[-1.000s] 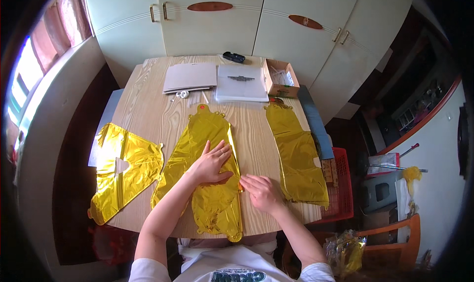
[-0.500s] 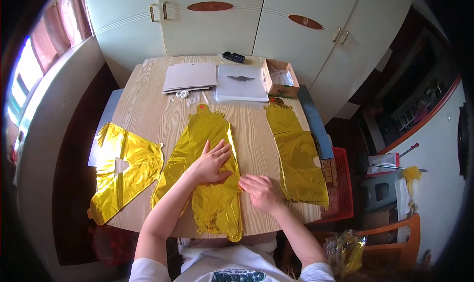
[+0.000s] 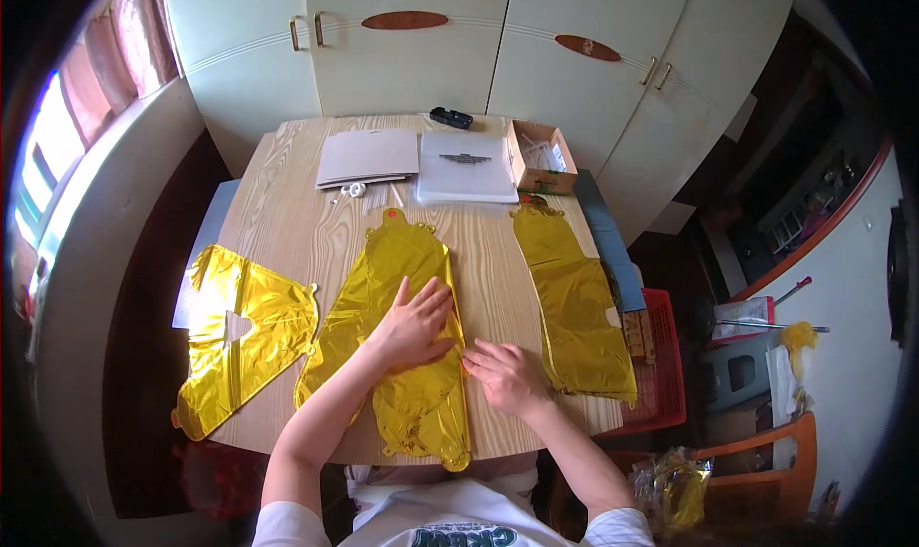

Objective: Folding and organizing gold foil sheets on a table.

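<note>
A flat, uninflated gold foil balloon point(image 3: 407, 260) lies lengthwise on the table before me, its sides partly folded inward. My left hand point(image 3: 414, 327) rests flat on its middle, fingers spread. At the balloon's right edge is my right hand point(image 3: 507, 375), fingers stretched out and their tips touching the foil fold. Another gold foil balloon point(image 3: 258, 356) lies at the left, with a notch in its side. On the right is a folded gold foil piece point(image 3: 579, 327), set apart from my right hand.
Along the table's point(image 3: 287, 193) far side are a stack of grey boards point(image 3: 369, 155), clear plastic sleeves point(image 3: 464, 178), white rolls point(image 3: 353, 190), a black object point(image 3: 451, 117) and an open cardboard box point(image 3: 544, 178). A red basket point(image 3: 665, 375) and wooden chair point(image 3: 799, 461) stand right.
The view has shifted slightly. My right fingers have spread a little at the foil's edge, while my left hand stays flat on the balloon.
</note>
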The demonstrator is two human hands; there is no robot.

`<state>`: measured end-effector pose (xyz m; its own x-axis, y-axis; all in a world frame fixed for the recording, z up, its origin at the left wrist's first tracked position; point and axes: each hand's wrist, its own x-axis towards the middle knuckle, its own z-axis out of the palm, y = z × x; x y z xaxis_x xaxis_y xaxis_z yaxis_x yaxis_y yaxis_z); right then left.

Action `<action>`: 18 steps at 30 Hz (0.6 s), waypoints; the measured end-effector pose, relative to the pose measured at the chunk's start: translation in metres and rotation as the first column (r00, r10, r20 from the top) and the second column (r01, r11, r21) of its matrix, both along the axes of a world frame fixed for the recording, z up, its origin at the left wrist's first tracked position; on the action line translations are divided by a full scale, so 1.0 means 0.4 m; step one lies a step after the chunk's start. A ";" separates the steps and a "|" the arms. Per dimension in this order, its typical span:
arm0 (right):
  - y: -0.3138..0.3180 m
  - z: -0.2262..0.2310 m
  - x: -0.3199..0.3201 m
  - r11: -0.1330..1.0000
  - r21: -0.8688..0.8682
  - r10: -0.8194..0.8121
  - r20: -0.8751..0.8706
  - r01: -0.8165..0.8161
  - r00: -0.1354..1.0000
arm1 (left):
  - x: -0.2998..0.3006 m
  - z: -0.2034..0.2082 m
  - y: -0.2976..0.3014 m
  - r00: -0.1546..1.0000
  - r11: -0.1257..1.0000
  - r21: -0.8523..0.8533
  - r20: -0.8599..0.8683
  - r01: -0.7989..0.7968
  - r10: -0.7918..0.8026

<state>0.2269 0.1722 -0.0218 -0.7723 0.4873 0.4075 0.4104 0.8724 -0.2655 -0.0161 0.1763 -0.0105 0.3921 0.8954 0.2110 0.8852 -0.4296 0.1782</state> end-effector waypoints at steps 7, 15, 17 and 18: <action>0.006 0.008 0.003 1.000 0.001 0.013 -0.007 -0.013 1.000 | 0.102 0.068 -0.084 0.992 0.992 -0.065 -0.044 0.112 -0.115; 0.011 -0.021 0.002 1.000 -0.013 0.008 -0.075 -0.010 0.997 | 0.098 0.067 -0.095 0.998 0.999 0.018 -0.060 0.036 -0.035; 0.009 -0.020 0.000 1.000 -0.027 0.004 -0.072 -0.006 0.997 | 0.083 0.052 -0.083 0.995 0.995 0.085 -0.093 0.050 -0.042; 0.009 -0.019 0.001 0.999 -0.033 0.001 -0.069 -0.003 0.998 | 0.079 0.044 -0.083 0.995 0.996 0.081 -0.095 0.040 -0.032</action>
<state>0.2272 0.1759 -0.0296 -0.7439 0.4999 0.4436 0.3880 0.8634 -0.3224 0.0156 0.1432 0.0071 0.4451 0.8614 0.2449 0.8801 -0.4713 0.0581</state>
